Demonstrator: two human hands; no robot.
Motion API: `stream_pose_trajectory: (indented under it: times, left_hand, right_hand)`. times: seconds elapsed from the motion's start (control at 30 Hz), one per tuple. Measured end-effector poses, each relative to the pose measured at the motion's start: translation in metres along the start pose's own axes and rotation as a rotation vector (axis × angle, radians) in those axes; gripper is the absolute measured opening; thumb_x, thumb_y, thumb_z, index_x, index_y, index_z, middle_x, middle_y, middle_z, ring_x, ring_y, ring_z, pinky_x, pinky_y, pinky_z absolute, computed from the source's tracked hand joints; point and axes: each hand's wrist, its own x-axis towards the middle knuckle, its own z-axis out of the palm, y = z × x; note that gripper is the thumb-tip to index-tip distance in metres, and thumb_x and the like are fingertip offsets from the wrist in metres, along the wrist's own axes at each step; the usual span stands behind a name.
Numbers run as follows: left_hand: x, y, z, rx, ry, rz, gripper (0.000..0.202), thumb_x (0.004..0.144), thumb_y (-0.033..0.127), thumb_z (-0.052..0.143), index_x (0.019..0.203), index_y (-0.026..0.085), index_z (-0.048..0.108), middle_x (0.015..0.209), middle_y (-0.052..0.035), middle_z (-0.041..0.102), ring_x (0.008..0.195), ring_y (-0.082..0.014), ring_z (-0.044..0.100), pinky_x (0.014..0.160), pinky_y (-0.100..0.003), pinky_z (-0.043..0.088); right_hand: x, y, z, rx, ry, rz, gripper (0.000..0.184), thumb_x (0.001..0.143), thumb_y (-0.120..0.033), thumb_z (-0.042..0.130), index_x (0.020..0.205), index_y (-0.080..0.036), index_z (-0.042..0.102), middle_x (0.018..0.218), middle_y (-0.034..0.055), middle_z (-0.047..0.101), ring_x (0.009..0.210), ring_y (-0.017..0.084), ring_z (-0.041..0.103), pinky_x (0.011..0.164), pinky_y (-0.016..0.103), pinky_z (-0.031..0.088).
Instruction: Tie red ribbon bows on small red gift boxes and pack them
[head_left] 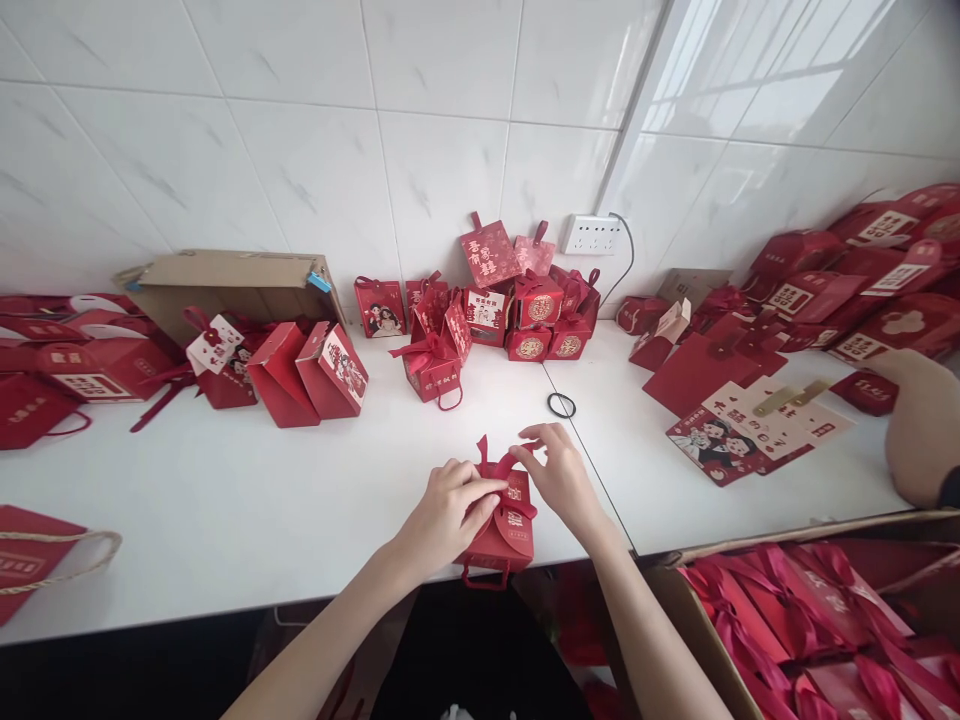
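A small red gift box point(495, 545) with gold lettering stands at the table's front edge, its red cord handle hanging toward me. Across its top lies a dark red satin ribbon point(519, 504) with loops and a tail sticking up. My left hand point(454, 512) is closed at the box's left side, its fingertips holding the ribbon near the knot. On the other side my right hand point(561, 478) pinches a ribbon end between thumb and fingers, just above the box. My fingers partly cover the knot.
Red gift boxes point(439, 370) line the tiled wall, with more piled at both sides. A black ring point(561, 405) lies behind my right hand. At right are flat printed bags point(712, 440), another person's arm point(919, 430) and a carton point(697, 610) of ribboned boxes.
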Motion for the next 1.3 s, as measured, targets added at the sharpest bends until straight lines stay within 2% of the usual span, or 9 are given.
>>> stream_pose_trajectory:
  times: [0.07,0.2,0.37,0.53,0.6,0.73,0.9,1.03,1.3]
  left_hand:
    - [-0.001,0.001,0.001,-0.005,0.025,-0.011,0.025,0.090,0.025,0.044,0.107,0.024,0.063,0.080,-0.0018,0.055,0.082,-0.0164,0.052,0.079,-0.034,0.046]
    - [-0.001,0.000,0.004,-0.036,0.040,-0.021,0.025,0.090,0.027,0.045,0.108,0.023,0.062,0.082,-0.0024,0.057,0.083,-0.0169,0.053,0.079,-0.034,0.047]
    - [0.000,-0.002,0.003,-0.080,0.041,-0.056,0.026,0.089,0.027,0.045,0.110,0.024,0.060,0.084,-0.0027,0.057,0.085,-0.0175,0.053,0.081,-0.035,0.046]
    - [-0.012,-0.009,-0.009,-0.222,0.075,-0.155,0.046,0.082,0.032,0.055,0.125,0.024,0.040,0.094,-0.0032,0.054,0.088,-0.0168,0.052,0.083,-0.033,0.046]
    - [-0.019,-0.013,-0.013,-0.264,0.096,-0.208,0.042,0.077,0.031,0.060,0.115,0.023,0.043,0.098,-0.0035,0.052,0.087,-0.0163,0.052,0.080,-0.031,0.047]
    - [-0.025,-0.014,-0.015,-0.311,0.049,-0.257,0.012,0.081,0.032,0.053,0.085,0.021,0.048,0.084,-0.0001,0.051,0.078,-0.0141,0.050,0.075,-0.027,0.044]
    - [-0.024,-0.010,-0.012,-0.472,-0.056,-0.424,0.030,0.088,0.044,0.040,0.070,0.020,0.043,0.066,0.0028,0.041,0.062,-0.0118,0.042,0.055,-0.022,0.036]
    - [-0.022,-0.013,-0.011,-0.588,-0.111,-0.486,0.037,0.087,0.048,0.038,0.065,0.019,0.032,0.062,0.0046,0.029,0.057,-0.0101,0.029,0.054,-0.023,0.029]
    - [-0.020,-0.022,-0.007,-0.645,-0.118,-0.464,0.038,0.088,0.047,0.036,0.064,0.019,0.027,0.063,0.0046,0.025,0.058,-0.0103,0.025,0.056,-0.024,0.025]
  right_hand:
    - [-0.015,-0.002,-0.003,-0.076,0.063,0.073,0.030,0.082,-0.049,0.048,0.081,-0.019,0.053,0.079,0.0051,0.056,0.069,0.017,0.053,0.064,0.030,0.041]
    - [-0.047,-0.010,-0.011,-0.070,-0.221,0.245,0.048,0.086,-0.058,0.033,0.058,-0.021,0.041,0.052,-0.0017,0.041,0.050,0.013,0.036,0.050,0.026,0.030]
    - [-0.054,-0.009,-0.002,0.218,-0.297,0.256,0.045,0.082,-0.058,0.042,0.059,-0.020,0.035,0.056,-0.0044,0.034,0.053,0.010,0.030,0.050,0.024,0.026]
    - [-0.046,0.002,0.003,0.435,-0.347,0.259,0.045,0.081,-0.057,0.046,0.059,-0.019,0.036,0.056,-0.0047,0.035,0.054,0.009,0.030,0.051,0.023,0.025]
    - [-0.046,0.004,0.003,0.458,-0.356,0.261,0.045,0.081,-0.056,0.047,0.059,-0.019,0.036,0.056,-0.0048,0.035,0.054,0.009,0.029,0.052,0.024,0.024]
    - [-0.046,0.004,0.002,0.473,-0.368,0.266,0.045,0.080,-0.056,0.048,0.058,-0.019,0.036,0.056,-0.0046,0.035,0.055,0.009,0.030,0.053,0.024,0.025]
    - [-0.045,0.003,0.001,0.507,-0.375,0.285,0.045,0.080,-0.056,0.049,0.057,-0.019,0.037,0.056,-0.0044,0.037,0.055,0.009,0.031,0.054,0.025,0.025]
    - [-0.044,0.006,0.001,0.572,-0.379,0.297,0.047,0.079,-0.055,0.051,0.054,-0.018,0.037,0.055,-0.0041,0.038,0.055,0.009,0.032,0.055,0.025,0.024]
    - [-0.044,0.023,0.007,0.858,-0.385,0.364,0.044,0.078,-0.049,0.058,0.055,-0.018,0.036,0.052,-0.0058,0.031,0.052,0.008,0.024,0.053,0.025,0.018]
